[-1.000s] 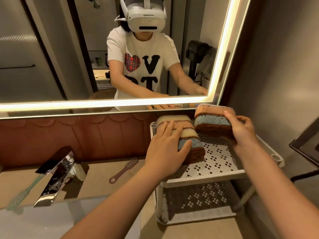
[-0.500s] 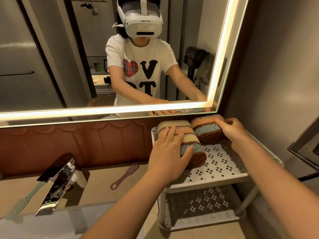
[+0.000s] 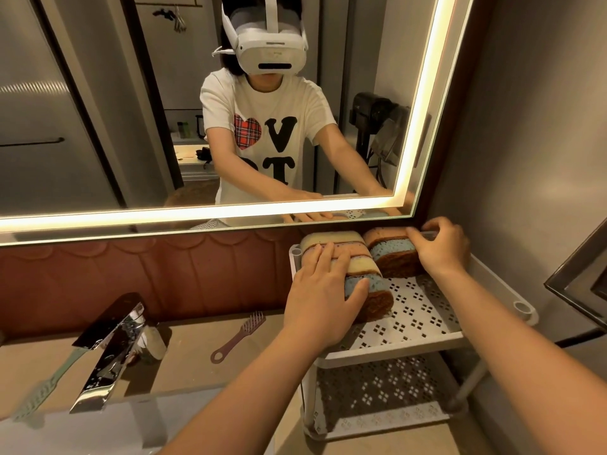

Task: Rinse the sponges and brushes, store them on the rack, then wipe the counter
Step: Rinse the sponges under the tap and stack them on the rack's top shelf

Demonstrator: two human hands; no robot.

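Sponges nearly stored on the rack (image 3: 397, 347) - brushes and counter are left.

The left hand (image 3: 323, 297) lies flat on the sponge row (image 3: 353, 254) on the top shelf, fingers straight and thumb against the front blue one; it presses, it does not clutch. The right hand (image 3: 440, 247) curls its fingers over the right sponges (image 3: 392, 256), which stand at the back of the same shelf and touch the row. So the sponge part is approx. done, I judge. The purple brush (image 3: 238, 336) lies on the counter (image 3: 197, 366) near the faucet (image 3: 108, 349), and a green brush (image 3: 49, 379) lies far left - neither is on the rack. Rinsed or not, I cannot tell. Wiping seems not begun; no cloth in view.
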